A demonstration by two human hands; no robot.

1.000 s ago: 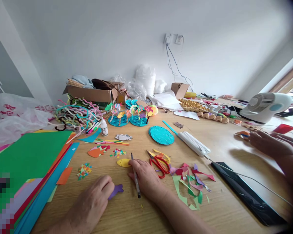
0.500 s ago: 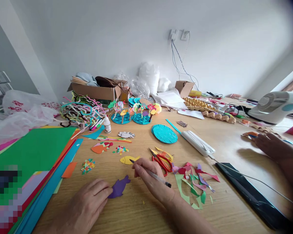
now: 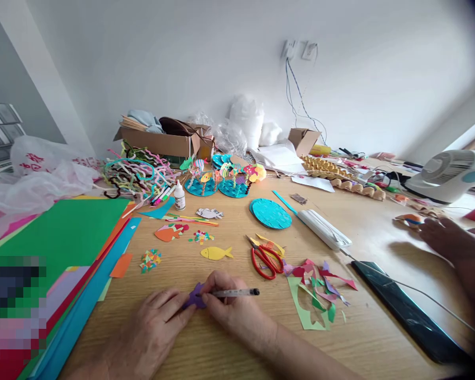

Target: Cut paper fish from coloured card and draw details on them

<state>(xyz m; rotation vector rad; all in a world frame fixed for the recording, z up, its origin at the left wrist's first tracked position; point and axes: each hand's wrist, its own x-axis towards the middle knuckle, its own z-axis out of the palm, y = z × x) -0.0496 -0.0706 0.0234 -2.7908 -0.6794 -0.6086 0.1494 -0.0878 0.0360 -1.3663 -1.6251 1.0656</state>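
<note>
My left hand rests low on the table, its closed fingers gripping the edge of a purple paper fish. A pen is in my right hand, its tip at the purple fish, and both hands partly cover the fish. Just beyond lies a yellow paper fish with an eye and a gill line drawn on. Red-handled scissors lie to the right of it, near colored paper scraps. Farther back are an orange paper fish and a white fish cutout.
Colored paper sheets are stacked at left. A glue bottle, blue discs, a power strip and a black glossy object lie around. Another person's hand is at far right, near a fan.
My right hand has moved from the yellow fish down to the purple fish, bringing the pen tip onto it. The pen now lies nearly level. My view has shifted slightly.
</note>
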